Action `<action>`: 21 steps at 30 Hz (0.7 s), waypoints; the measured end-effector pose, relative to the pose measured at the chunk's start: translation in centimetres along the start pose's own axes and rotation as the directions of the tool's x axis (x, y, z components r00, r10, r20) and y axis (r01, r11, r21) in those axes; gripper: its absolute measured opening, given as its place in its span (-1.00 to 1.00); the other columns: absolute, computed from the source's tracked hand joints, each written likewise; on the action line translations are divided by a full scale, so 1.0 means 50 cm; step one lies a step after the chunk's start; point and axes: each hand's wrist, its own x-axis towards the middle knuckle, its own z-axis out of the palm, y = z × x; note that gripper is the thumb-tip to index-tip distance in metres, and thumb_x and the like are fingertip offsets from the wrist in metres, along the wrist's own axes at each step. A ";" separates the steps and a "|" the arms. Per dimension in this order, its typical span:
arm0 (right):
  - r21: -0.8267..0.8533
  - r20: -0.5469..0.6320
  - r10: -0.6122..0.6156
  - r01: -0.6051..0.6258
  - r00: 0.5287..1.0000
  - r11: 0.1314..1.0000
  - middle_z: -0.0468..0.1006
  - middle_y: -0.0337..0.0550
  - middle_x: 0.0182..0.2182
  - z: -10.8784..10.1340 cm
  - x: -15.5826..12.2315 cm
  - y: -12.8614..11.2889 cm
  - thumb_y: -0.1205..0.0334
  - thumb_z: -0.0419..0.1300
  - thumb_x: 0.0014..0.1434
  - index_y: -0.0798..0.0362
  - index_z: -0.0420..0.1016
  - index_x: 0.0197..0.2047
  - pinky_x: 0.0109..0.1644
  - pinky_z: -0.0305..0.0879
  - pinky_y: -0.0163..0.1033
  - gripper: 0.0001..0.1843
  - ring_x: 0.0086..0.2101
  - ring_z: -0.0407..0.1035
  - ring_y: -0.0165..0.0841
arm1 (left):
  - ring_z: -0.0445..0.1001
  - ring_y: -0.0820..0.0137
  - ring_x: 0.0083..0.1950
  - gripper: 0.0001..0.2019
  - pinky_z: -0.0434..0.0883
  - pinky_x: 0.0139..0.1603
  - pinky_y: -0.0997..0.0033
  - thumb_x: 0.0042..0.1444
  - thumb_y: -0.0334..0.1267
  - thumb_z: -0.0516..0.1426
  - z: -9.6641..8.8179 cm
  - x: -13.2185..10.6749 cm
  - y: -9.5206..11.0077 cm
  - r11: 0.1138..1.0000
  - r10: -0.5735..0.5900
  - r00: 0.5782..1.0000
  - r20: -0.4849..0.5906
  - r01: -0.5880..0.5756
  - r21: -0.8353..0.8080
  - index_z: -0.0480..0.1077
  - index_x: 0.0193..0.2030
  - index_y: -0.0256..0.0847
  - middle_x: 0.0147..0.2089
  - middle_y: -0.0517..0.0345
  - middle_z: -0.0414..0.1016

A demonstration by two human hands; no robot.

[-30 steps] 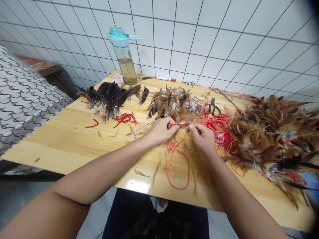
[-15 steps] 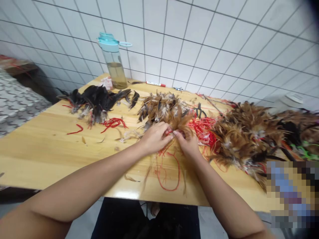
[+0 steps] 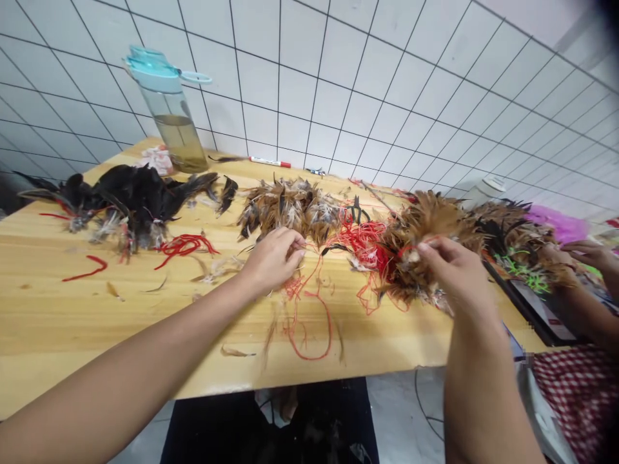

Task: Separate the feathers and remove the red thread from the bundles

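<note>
My left hand [image 3: 276,256] is over the middle of the wooden table, thumb and fingers pinched on a thin red string [image 3: 314,246]. Out to the right, my right hand [image 3: 452,267] is closed on the base of a bunch of brown feathers [image 3: 432,216], which fans upward over a brown feather pile [image 3: 403,277]. Some red shows near its fingertips. Between my hands lies a tangle of red strings [image 3: 365,240]. A looped red string [image 3: 330,332] rests on the wood nearer me. Beyond my left hand sits another heap of brown feather bunches [image 3: 290,207].
Black feather bunches [image 3: 133,201] and red cords [image 3: 186,246] lie at left. Behind them stands a water bottle [image 3: 176,132]; a marker [image 3: 271,162] lies by the tiled wall. Black-handled scissors [image 3: 356,211] are behind the strings. At right, a co-worker's hands [image 3: 592,254] are near green strips [image 3: 525,270].
My right hand has moved right, away from my left, carrying the brown feather bunch to the right-hand pile. My left hand stays near the middle. The view has swung right, showing the co-worker's hands.
</note>
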 end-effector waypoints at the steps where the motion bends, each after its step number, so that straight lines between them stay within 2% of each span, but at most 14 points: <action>1: -0.097 0.005 0.021 -0.020 1.000 0.995 0.55 -0.08 -0.40 -0.030 -0.002 0.017 0.08 0.23 0.07 0.09 0.47 -0.45 -0.28 0.19 -0.24 -0.77 -0.40 0.33 -0.37 | 0.41 0.32 -0.13 -0.83 0.35 -0.07 0.30 0.13 -0.27 0.05 0.001 0.000 -0.002 1.000 -0.008 1.000 0.007 0.008 0.003 0.39 -0.18 -0.22 -0.17 0.06 0.44; 3: -0.255 -0.043 0.114 -0.121 0.993 0.959 0.53 -0.07 -0.44 -0.078 -0.002 0.054 0.10 0.23 0.06 0.08 0.49 -0.44 -0.32 0.15 -0.22 -0.79 -0.45 0.30 -0.37 | 0.40 0.31 -0.12 -0.83 0.35 -0.07 0.30 0.13 -0.27 0.04 0.003 0.001 -0.006 1.000 -0.028 0.999 0.024 0.028 0.005 0.40 -0.19 -0.22 -0.17 0.06 0.44; 6: -0.514 -0.076 0.253 -0.255 0.965 0.819 0.48 -0.09 -0.54 -0.116 0.003 0.106 0.06 0.21 0.08 0.05 0.50 -0.47 -0.33 0.13 -0.18 -0.76 -0.48 0.28 -0.33 | 0.40 0.31 -0.13 -0.83 0.35 -0.08 0.30 0.12 -0.27 0.04 0.007 0.002 -0.011 0.999 -0.051 0.998 0.046 0.050 0.007 0.41 -0.19 -0.21 -0.18 0.06 0.43; 8: -0.593 -0.043 0.298 -0.264 0.954 0.761 0.48 -0.07 -0.54 -0.121 0.008 0.135 0.04 0.20 0.08 0.03 0.51 -0.47 -0.34 0.13 -0.17 -0.75 -0.48 0.31 -0.30 | 0.40 0.31 -0.14 -0.83 0.35 -0.09 0.30 0.11 -0.27 0.05 0.009 0.003 -0.014 0.999 -0.054 0.997 0.055 0.054 0.008 0.41 -0.20 -0.22 -0.20 0.07 0.42; 11: -0.706 -0.010 0.285 -0.209 0.958 0.677 0.51 0.05 -0.48 -0.111 0.011 0.170 0.01 0.15 0.11 0.05 0.58 -0.44 -0.38 0.12 -0.15 -0.68 -0.50 0.31 -0.28 | 0.40 0.31 -0.14 -0.84 0.34 -0.08 0.29 0.11 -0.27 0.05 0.008 0.003 -0.017 0.998 -0.055 0.996 0.063 0.055 0.009 0.41 -0.22 -0.22 -0.22 0.07 0.43; 13: -0.762 -0.065 0.256 -0.214 0.964 0.612 0.52 0.11 -0.47 -0.106 0.011 0.182 0.01 0.16 0.10 0.03 0.62 -0.35 -0.43 0.07 -0.13 -0.69 -0.55 0.28 -0.27 | 0.41 0.31 -0.15 -0.84 0.34 -0.09 0.29 0.10 -0.28 0.06 0.007 0.004 -0.018 0.998 -0.056 0.997 0.059 0.055 0.007 0.42 -0.23 -0.22 -0.22 0.07 0.43; 15: -0.803 -0.130 0.241 -0.244 0.962 0.544 0.53 0.15 -0.46 -0.104 0.010 0.177 0.04 0.16 0.09 0.01 0.63 -0.34 -0.45 0.03 -0.12 -0.72 -0.56 0.28 -0.25 | 0.41 0.31 -0.16 -0.85 0.34 -0.10 0.30 0.10 -0.29 0.05 0.007 0.005 -0.019 0.999 -0.050 0.998 0.037 0.050 0.000 0.42 -0.24 -0.22 -0.22 0.07 0.44; 17: -0.832 -0.160 0.239 -0.261 0.958 0.490 0.54 0.17 -0.43 -0.102 0.007 0.150 0.01 0.12 0.13 -0.03 0.63 -0.34 -0.46 0.01 -0.11 -0.70 -0.54 0.32 -0.22 | 0.41 0.32 -0.15 -0.84 0.35 -0.10 0.31 0.11 -0.29 0.05 0.006 0.005 -0.019 0.999 -0.029 1.000 0.007 0.029 -0.015 0.42 -0.23 -0.23 -0.22 0.07 0.43; 20: -0.867 -0.128 0.228 -0.220 0.965 0.446 0.55 0.17 -0.33 -0.081 0.000 0.075 -0.02 0.04 0.19 -0.03 0.59 -0.29 -0.44 0.02 -0.12 -0.65 -0.44 0.38 -0.18 | 0.40 0.34 -0.14 -0.84 0.35 -0.08 0.31 0.13 -0.30 0.05 0.007 0.003 -0.018 0.999 0.012 0.999 -0.033 -0.013 -0.029 0.42 -0.21 -0.23 -0.20 0.06 0.44; 21: -0.872 -0.083 0.161 -0.150 0.983 0.466 0.55 0.15 -0.29 -0.066 -0.003 0.045 -0.03 0.00 0.22 -0.02 0.58 -0.25 -0.43 0.03 -0.14 -0.62 -0.41 0.38 -0.17 | 0.40 0.34 -0.13 -0.84 0.35 -0.06 0.31 0.13 -0.30 0.05 0.007 0.003 -0.017 0.999 0.029 0.999 -0.040 -0.030 -0.027 0.42 -0.21 -0.23 -0.19 0.06 0.44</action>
